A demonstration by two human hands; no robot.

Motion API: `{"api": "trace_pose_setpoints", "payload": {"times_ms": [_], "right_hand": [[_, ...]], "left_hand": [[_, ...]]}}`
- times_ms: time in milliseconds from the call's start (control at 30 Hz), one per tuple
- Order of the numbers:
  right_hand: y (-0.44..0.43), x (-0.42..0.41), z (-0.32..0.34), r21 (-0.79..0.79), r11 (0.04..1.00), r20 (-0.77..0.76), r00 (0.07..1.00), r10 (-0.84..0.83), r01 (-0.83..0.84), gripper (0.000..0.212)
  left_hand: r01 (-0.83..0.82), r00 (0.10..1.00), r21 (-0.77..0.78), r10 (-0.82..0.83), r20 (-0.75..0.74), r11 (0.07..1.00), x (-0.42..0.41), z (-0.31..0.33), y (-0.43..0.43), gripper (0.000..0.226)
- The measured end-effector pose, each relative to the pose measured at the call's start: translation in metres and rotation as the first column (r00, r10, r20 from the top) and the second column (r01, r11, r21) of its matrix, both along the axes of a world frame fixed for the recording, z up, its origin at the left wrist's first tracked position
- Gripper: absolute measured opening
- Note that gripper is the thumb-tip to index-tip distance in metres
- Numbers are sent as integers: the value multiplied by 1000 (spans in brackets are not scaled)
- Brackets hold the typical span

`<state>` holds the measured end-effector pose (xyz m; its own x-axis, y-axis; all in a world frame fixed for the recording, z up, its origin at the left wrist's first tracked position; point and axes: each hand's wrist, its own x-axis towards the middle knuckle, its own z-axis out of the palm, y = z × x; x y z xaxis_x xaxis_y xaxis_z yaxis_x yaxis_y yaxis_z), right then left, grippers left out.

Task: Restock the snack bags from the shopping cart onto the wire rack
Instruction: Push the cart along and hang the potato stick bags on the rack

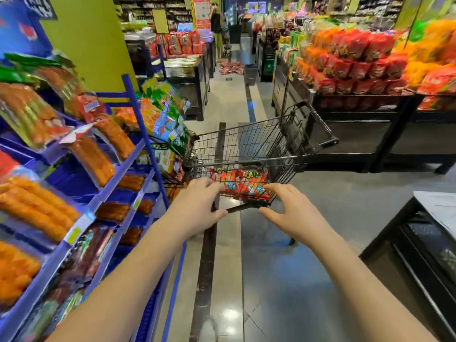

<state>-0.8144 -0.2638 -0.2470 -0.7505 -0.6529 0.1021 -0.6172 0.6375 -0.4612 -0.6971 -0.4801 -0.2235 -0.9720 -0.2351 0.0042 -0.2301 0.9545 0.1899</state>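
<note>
Red snack bags point(243, 184) seen lying in shopping cart point(249, 141), 12 o'clock of hands. Left hand point(197, 206) and right hand point(294, 212) held at near rim, fingers point(209, 185) spread, nothing grasped. Wire rack point(172, 178) at cart's 9 o'clock.

Body in view: two arms only. Left forearm point(135, 267) enters from the lower left of the frame, right forearm point(357, 272) from the lower right. Both are bare along the whole visible length. Left hand point(197, 208) and right hand point(293, 213), mid-frame, are also bare. Fingers slim. Nails too blurred to describe.
</note>
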Motion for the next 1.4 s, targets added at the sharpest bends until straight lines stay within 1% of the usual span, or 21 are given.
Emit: {"api": "trace_pose_setpoints", "payload": {"times_ms": [233, 367, 567, 733, 900, 1067, 1233, 1400], "right_hand": [[-97, -124, -32, 49, 998, -3, 999, -39, 39, 61], [-156, -186, -38, 101, 994, 43, 998, -46, 41, 60], [-212, -254, -47, 116, 990, 122, 988, -95, 81, 59], [-237, -313, -63, 134, 987, 167, 980, -112, 91, 61], [-260, -378, -95, 158, 984, 203, 973, -108, 77, 62], [-284, -453, -134, 161, 987, 265, 962, -64, 22, 62], [-302, -516, -169, 155, 988, 336, 941, -37, -17, 63], [-317, -568, -198, 215, 975, 414, 910, -33, -62, 62]], "left_hand": [[31, 1000, 40, -31, 3, 999, -130, -30, -99, 64], [36, 998, 83, -40, 46, 996, -197, -40, -158, 64], [75, 992, 112, -85, 90, 991, -278, -53, -217, 67], [71, 986, 156, -93, 138, 985, -335, -72, -253, 68], [32, 980, 196, -70, 186, 980, -387, -100, -281, 67], [-5, 970, 214, -48, 240, 977, -460, -131, -301, 65], [-24, 938, 187, -43, 345, 982, -535, -161, -308, 68], [-98, 912, 245, -11, 409, 965, -572, -189, -320, 66]]}}
